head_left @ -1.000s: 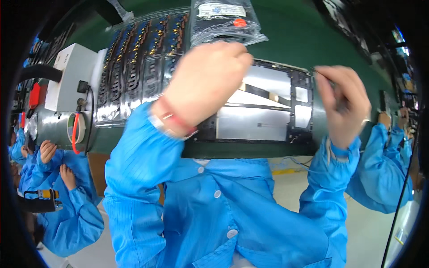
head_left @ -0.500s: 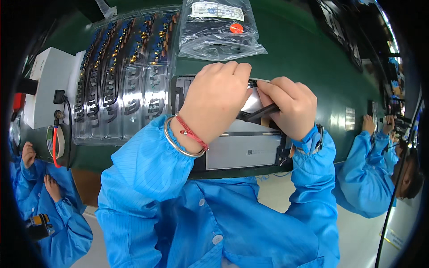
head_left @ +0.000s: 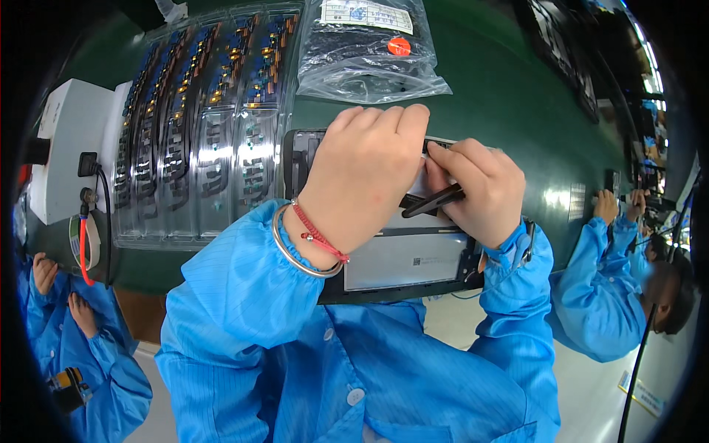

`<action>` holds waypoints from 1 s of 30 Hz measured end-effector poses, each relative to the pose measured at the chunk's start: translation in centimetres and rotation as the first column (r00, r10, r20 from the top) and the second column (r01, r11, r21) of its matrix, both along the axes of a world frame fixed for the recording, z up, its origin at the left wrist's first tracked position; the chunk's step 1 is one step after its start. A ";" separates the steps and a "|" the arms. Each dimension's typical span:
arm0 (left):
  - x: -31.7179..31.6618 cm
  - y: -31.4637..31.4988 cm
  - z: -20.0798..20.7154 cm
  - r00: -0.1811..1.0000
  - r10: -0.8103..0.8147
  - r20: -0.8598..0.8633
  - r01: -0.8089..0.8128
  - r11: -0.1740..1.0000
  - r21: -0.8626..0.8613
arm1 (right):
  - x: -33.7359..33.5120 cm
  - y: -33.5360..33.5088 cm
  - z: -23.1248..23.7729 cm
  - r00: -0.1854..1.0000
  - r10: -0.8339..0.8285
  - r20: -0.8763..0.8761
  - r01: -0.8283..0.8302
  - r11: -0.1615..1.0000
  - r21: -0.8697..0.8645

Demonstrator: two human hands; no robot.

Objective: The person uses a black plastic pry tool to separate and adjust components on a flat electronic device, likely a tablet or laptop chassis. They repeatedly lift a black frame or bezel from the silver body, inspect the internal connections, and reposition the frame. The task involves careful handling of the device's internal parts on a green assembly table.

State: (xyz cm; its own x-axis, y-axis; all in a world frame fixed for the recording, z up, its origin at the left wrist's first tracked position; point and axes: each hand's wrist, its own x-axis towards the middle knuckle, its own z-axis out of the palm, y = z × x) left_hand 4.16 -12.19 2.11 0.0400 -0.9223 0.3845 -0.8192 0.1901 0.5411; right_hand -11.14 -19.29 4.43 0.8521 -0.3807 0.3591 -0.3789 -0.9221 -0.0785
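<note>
In front of me lies a flat black-framed device (head_left: 295, 166) with a plain silver panel (head_left: 402, 261) along its near side. My left hand (head_left: 373, 166) bends over its far middle part, fingers curled together; their tips and anything between them are hidden. My right hand (head_left: 480, 188) is beside it at the device's right part, thumb and forefinger pinched near the far edge. Black tweezers (head_left: 434, 201) are tucked in the right hand and slant down to the left over the device. What the pinch touches is too small to make out.
Left of the device, a clear tray (head_left: 214, 236) holds several rows of ribbon-like parts. A plastic bag (head_left: 362, 81) lies beyond. A white box (head_left: 70, 151) with cables and a tape roll (head_left: 87, 240) stand far left. Co-workers in blue sit at both sides (head_left: 602, 292).
The tweezers in my right hand have tilted a little and lie nearer my left hand's wrist side. My left hand is almost unmoved over the device. The whole view has shifted slightly.
</note>
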 end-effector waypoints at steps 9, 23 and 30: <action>0.0 0.1 0.1 0.999 -0.025 0.044 0.026 0.999 -0.036 | -0.1 0.7 -0.3 1.000 -0.016 0.004 0.017 0.999 -0.031; -1.7 1.4 0.2 0.799 0.020 0.601 0.114 0.976 -0.184 | -8.1 -2.1 1.2 0.938 -0.334 0.095 0.271 0.875 0.402; -1.2 1.5 0.5 0.864 -0.039 0.502 0.102 0.990 -0.098 | -7.8 -1.6 -0.5 0.879 -0.422 0.222 0.292 0.845 0.448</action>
State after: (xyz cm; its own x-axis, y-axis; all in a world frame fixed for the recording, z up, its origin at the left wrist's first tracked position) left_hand 2.92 -10.71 2.64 -0.2490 -0.8623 0.4409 -0.9552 0.2939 0.0353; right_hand -18.95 -20.85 3.89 0.5026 -0.7994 0.3291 -0.5730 -0.5931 -0.5656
